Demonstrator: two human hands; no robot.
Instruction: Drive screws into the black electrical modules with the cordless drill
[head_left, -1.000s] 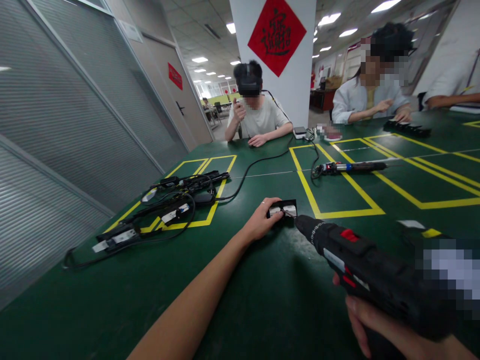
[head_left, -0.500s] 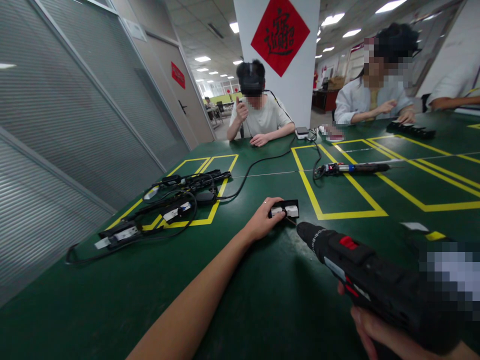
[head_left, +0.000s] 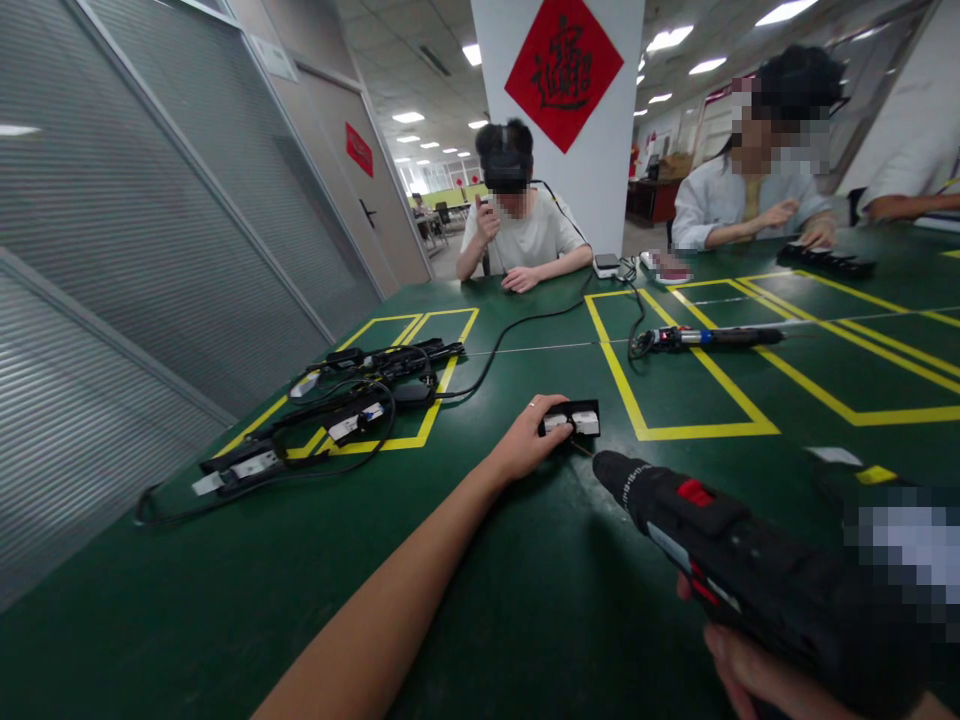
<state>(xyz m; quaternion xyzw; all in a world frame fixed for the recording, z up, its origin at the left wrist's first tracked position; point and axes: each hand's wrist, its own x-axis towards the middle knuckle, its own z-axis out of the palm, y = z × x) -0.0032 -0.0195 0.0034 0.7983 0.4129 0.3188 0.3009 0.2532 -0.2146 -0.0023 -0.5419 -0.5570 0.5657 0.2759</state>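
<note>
My left hand [head_left: 531,438] grips a small black plastic part [head_left: 586,408] with white blocks set in it, holding it against the green table. My right hand [head_left: 750,660] is wrapped round the handle of a black cordless drill [head_left: 720,540] with red switches. Its thin bit [head_left: 582,449] points at the lower edge of the black part, close to my left fingertips. Whether the tip touches the part is too small to tell. Much of my right hand is hidden under the drill body.
Black adapters and cables [head_left: 352,400] lie bundled at the left. A pen-shaped electric screwdriver [head_left: 712,338] lies across yellow tape lines at the right. One co-worker [head_left: 525,230] sits opposite; another [head_left: 750,210] handles a black strip [head_left: 825,258] at the far right.
The view has shifted very slightly. Both hands, the drill and the black part hold nearly the same places.
</note>
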